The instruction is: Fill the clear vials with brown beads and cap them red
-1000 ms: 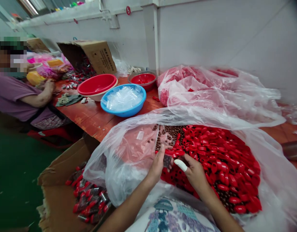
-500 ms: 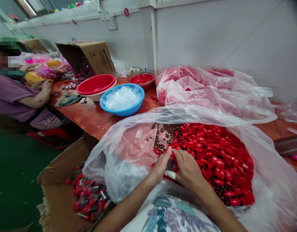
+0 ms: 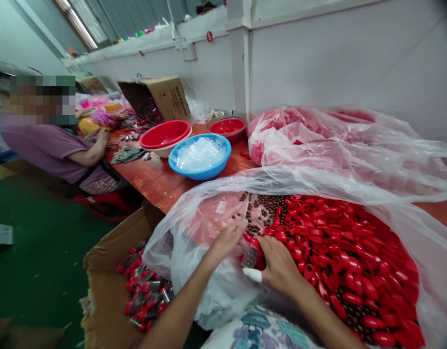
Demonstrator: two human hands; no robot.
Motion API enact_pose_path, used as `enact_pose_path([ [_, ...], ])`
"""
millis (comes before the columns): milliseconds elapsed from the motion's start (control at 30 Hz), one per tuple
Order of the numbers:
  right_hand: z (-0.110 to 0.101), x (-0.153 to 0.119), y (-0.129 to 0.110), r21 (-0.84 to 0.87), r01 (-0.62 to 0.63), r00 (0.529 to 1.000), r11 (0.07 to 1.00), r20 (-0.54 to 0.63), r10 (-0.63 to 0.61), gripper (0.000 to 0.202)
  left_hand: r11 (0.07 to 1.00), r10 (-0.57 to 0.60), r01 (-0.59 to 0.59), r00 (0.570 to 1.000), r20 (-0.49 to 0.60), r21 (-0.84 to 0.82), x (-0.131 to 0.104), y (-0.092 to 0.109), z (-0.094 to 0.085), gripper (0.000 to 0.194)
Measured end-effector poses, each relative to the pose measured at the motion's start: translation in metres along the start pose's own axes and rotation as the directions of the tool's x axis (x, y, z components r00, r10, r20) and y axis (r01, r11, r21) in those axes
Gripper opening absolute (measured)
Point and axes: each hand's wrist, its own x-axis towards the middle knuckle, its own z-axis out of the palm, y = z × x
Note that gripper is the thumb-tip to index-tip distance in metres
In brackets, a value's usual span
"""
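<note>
My right hand (image 3: 281, 266), with a white cover on its thumb, grips a small clear bottle (image 3: 250, 257) that has brown balls inside and a red top. Just left of it, my left hand (image 3: 228, 238) is slightly blurred, its fingers stretched out and apart from the bottle. Both hands are over an opened clear plastic bag (image 3: 194, 291). Inside the bag, a heap of red plastic parts (image 3: 340, 242) lies to the right, many with an oval hole. Loose brown balls (image 3: 272, 206) are scattered beside and under them.
A cardboard box (image 3: 110, 286) of filled red-topped bottles (image 3: 147, 295) stands lower left. On the red table (image 3: 151, 184) are a blue basin (image 3: 198, 174) of clear plastic pieces, red basins (image 3: 165, 134), and another bag (image 3: 347, 140) of red parts. A co-worker (image 3: 52, 145) sits at left.
My left hand has moved away from the bottle to the left, while my right hand keeps hold of it. The camera view has turned slightly left.
</note>
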Motion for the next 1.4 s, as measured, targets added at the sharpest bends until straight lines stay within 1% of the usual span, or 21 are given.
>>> enact_pose_path([
  [67,0.01,0.011,-0.007,0.044,-0.008,0.998,0.999,0.069,0.005,0.07,0.995,0.009,0.002,0.994,-0.11,0.095,0.02,-0.016,-0.031,0.035],
  [100,0.015,0.016,-0.012,0.055,-0.002,0.995,0.998,0.104,-0.004,0.073,0.991,0.014,0.006,0.989,-0.148,0.136,0.03,-0.023,-0.044,0.035],
  [133,0.019,0.022,-0.016,0.061,0.01,0.99,0.998,0.138,-0.019,0.074,0.985,0.022,0.007,0.986,-0.166,0.172,0.039,-0.03,-0.055,0.036],
  [200,0.028,0.03,-0.024,0.061,0.041,0.98,0.997,0.191,-0.052,0.078,0.974,0.042,-0.008,0.988,-0.148,0.225,0.057,-0.042,-0.069,0.037],
  [267,0.034,0.035,-0.029,0.053,0.079,0.972,0.995,0.216,-0.088,0.078,0.967,0.061,-0.035,0.994,-0.095,0.251,0.071,-0.05,-0.075,0.034],
  [300,0.035,0.037,-0.03,0.048,0.093,0.972,0.995,0.213,-0.101,0.075,0.965,0.068,-0.047,0.995,-0.071,0.258,0.076,-0.053,-0.077,0.031],
  [367,0.034,0.038,-0.025,0.036,0.087,0.98,0.996,0.177,-0.092,0.056,0.963,0.077,-0.061,0.996,-0.053,0.264,0.083,-0.057,-0.077,0.027],
  [433,0.03,0.038,-0.014,0.014,0.039,0.993,0.999,0.114,-0.041,0.035,0.964,0.081,-0.058,0.994,-0.078,0.259,0.085,-0.06,-0.075,0.032],
  [467,0.027,0.038,-0.007,-0.008,0.004,0.997,1.0,0.077,-0.003,0.029,0.967,0.081,-0.054,0.992,-0.1,0.25,0.085,-0.06,-0.073,0.04],
  [533,0.019,0.038,0.009,-0.063,-0.044,0.998,0.997,0.04,0.047,0.027,0.973,0.079,-0.044,0.986,-0.147,0.227,0.083,-0.059,-0.066,0.055],
  [600,0.013,0.035,0.02,-0.102,-0.031,0.997,0.994,0.069,0.038,0.033,0.987,0.063,-0.036,0.983,-0.17,0.157,0.082,-0.054,-0.054,0.06],
  [667,0.008,0.031,0.023,-0.101,0.027,0.99,0.995,0.138,-0.013,0.037,0.999,0.038,-0.035,0.99,-0.135,0.024,0.083,-0.045,-0.038,0.055],
  [733,0.006,0.026,0.019,-0.076,0.068,0.982,0.995,0.183,-0.053,0.039,0.995,0.028,-0.033,0.998,-0.048,-0.097,0.086,-0.034,-0.021,0.045],
  [800,0.007,0.02,0.013,-0.057,0.072,0.978,0.996,0.202,-0.059,0.041,0.991,0.033,-0.028,0.999,0.033,-0.133,0.091,-0.025,-0.004,0.036],
  [867,0.008,0.016,0.008,-0.04,0.06,0.976,0.997,0.21,-0.051,0.045,0.992,0.028,-0.019,0.997,0.07,-0.125,0.097,-0.02,0.011,0.03],
  [933,0.008,0.012,0.008,-0.013,0.053,0.976,0.999,0.214,-0.049,0.047,0.993,0.013,-0.005,0.997,0.073,-0.117,0.105,-0.017,0.022,0.028],
  [1067,0.004,0.005,0.015,0.039,0.031,0.977,0.999,0.209,-0.039,0.053,0.993,-0.026,0.033,0.998,0.058,-0.114,0.124,-0.016,0.038,0.027],
  [1233,0.002,0.0,0.02,0.087,0.011,0.984,0.996,0.174,-0.026,0.05,0.984,-0.036,0.042,0.999,0.039,-0.176,0.146,-0.008,0.057,0.027],
  [1400,0.005,-0.001,0.026,0.094,0.001,0.99,0.996,0.139,-0.014,0.056,0.968,-0.055,0.056,0.998,0.01,-0.246,0.157,-0.002,0.076,0.028],
])
